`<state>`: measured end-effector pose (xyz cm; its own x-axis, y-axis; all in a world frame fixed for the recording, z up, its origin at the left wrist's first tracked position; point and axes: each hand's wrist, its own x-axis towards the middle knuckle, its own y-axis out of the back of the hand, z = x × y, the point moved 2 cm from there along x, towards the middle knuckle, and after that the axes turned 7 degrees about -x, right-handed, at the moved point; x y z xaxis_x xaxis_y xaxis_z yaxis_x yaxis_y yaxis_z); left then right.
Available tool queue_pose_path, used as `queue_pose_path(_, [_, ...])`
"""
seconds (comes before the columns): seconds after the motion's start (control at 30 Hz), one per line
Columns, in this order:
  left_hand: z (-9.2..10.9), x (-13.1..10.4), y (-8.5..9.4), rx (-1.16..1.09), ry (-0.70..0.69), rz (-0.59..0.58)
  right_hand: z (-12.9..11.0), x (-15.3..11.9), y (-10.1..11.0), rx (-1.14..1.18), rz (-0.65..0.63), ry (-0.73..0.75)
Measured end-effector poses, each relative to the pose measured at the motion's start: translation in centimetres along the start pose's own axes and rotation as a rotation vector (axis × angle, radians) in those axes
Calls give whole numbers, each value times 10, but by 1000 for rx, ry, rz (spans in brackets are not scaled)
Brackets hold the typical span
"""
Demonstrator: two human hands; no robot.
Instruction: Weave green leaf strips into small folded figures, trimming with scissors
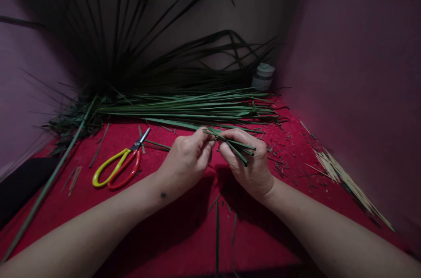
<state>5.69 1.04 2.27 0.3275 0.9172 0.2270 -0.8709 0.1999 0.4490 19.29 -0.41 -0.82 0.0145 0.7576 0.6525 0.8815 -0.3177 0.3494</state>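
Observation:
Over the middle of a red cloth, my two hands meet with their fingertips nearly touching. My right hand [248, 159] is closed around several thin green leaf stalks [241, 148], whose ends stick out toward the lower right. My left hand [187, 155] is pinched at the other end of these leaf stalks, where a thin strip passes between the fingers; the exact grip is partly hidden. Left of my left hand lie scissors [123, 166] with one yellow and one red handle, blades pointing up and right. A loose green strip [158, 144] lies between the scissors and my left hand.
Behind my hands, long green leaves [184, 109] lie in a heap, with dark fronds rising against the wall. A lidded container [263, 77] stands at the back right. Pale thin sticks [342, 175] lie along the right wall. Clippings scatter the red cloth [158, 243]. A long stalk [49, 181] crosses the left.

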Motion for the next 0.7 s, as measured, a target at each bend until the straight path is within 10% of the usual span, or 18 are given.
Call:
queue_pose_path(0.27, [-7,4,-4,-796,501,-270,-1,1,1,8,4,18])
queue_pose_path(0.6, [-6,-1,-4,269,-153,75,0,1,1,-43,3,32])
queue_pose_path(0.7, [-7,2,-3,74,-11,13,0,1,1,-47,6,40])
